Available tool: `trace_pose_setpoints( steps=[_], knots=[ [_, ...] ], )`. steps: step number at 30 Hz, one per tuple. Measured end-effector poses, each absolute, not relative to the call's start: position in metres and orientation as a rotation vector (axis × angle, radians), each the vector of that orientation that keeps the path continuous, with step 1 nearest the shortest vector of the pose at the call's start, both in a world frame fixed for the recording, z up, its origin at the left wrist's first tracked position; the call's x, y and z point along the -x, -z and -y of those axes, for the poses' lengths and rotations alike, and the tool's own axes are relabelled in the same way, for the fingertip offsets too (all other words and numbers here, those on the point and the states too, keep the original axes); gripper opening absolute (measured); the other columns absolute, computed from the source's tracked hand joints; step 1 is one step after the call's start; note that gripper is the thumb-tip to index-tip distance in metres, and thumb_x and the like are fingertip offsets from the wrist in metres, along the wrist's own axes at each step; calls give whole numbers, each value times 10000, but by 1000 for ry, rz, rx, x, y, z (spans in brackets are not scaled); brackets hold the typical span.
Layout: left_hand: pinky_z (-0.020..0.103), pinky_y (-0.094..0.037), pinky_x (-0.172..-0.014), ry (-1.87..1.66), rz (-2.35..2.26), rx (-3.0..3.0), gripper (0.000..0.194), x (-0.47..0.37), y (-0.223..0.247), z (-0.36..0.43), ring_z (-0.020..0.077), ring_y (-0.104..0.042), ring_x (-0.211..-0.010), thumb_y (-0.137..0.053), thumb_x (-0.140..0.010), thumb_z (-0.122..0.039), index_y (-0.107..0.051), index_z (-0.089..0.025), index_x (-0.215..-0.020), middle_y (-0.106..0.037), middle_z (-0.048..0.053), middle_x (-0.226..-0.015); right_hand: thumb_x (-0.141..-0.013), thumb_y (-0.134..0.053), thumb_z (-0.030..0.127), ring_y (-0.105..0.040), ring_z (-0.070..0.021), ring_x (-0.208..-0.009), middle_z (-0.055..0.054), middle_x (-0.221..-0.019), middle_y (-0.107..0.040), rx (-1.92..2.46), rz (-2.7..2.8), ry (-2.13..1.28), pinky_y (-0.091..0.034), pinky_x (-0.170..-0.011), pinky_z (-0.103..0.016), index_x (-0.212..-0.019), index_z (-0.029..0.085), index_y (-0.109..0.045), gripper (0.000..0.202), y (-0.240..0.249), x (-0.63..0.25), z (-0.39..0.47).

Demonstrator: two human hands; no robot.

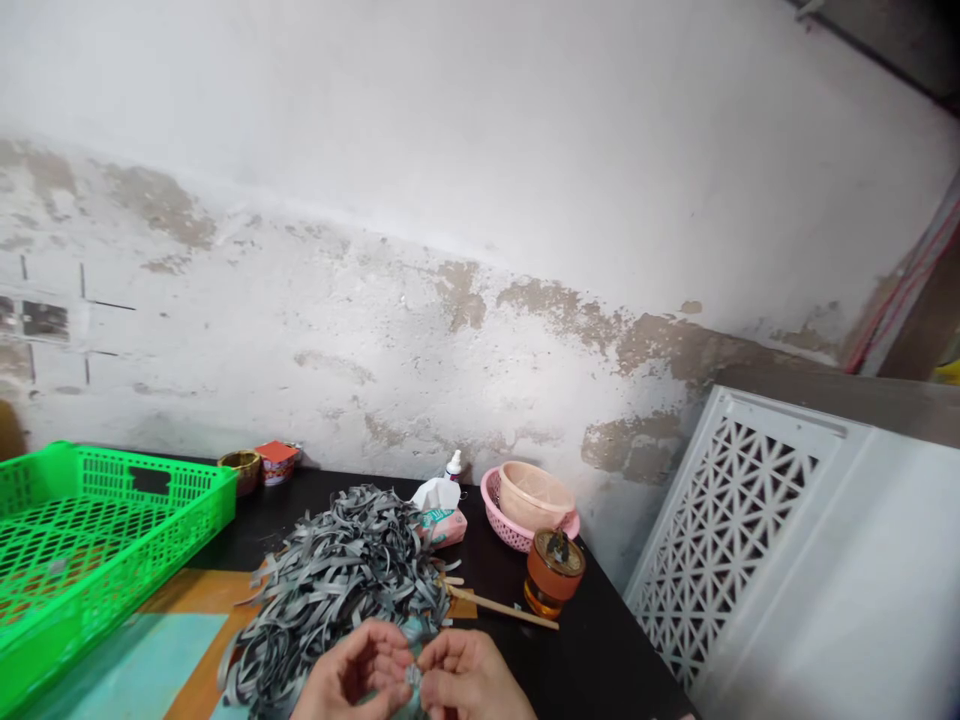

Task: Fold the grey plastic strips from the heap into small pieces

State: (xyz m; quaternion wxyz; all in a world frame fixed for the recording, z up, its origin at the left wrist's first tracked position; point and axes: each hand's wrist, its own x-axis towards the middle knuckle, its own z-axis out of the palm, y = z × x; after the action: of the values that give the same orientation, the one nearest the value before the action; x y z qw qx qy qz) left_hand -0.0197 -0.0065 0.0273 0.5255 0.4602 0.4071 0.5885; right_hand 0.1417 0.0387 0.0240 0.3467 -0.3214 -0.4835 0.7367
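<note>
A large heap of thin grey strips [345, 580] lies on the table, just beyond my hands. My left hand [356, 672] is at the bottom of the view, fingers curled and thumb tip against a small pale grey piece [412, 676]. Facing it, my right hand [474, 680] pinches the same piece between thumb and fingers. The piece is too small and too covered to tell its kind. Some light teal material shows behind and below the fingertips; what it is I cannot tell.
A green plastic crate [161, 555] stands at the left, with a red-topped tin [276, 462] behind it. Beyond the heap are a tissue pack [444, 526] and a white-capped bottle [453, 466]. Pink basket [510, 530], brown-lidded jar [553, 572] and wooden stick [506, 608] lie to the right.
</note>
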Motion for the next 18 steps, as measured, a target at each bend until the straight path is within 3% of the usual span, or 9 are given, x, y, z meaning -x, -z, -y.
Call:
trace_pose_setpoints(
  steps=[11, 18],
  knots=[
    [256, -492, -598, -1331, -1109, -1372, 290, 20, -30, 11, 178, -616, -620, -730, -615, -89, -670, -184, -882, -703, 28, -691, -427, -883, 356, -479, -76, -339, 27, -417, -569, 922, 1455, -1787, -372, -393, -203, -573, 121, -604, 394, -31, -147, -38],
    [262, -478, -618, -1321, -1141, -1511, 299, 22, -16, 9, 192, -619, -639, -681, -684, -115, -661, -212, -966, -716, 24, -710, -403, -884, 392, -478, -92, -343, 26, -411, -567, 953, 1450, -1743, -387, -415, -230, -573, 125, -613, 416, -25, -143, -39]
  ],
)
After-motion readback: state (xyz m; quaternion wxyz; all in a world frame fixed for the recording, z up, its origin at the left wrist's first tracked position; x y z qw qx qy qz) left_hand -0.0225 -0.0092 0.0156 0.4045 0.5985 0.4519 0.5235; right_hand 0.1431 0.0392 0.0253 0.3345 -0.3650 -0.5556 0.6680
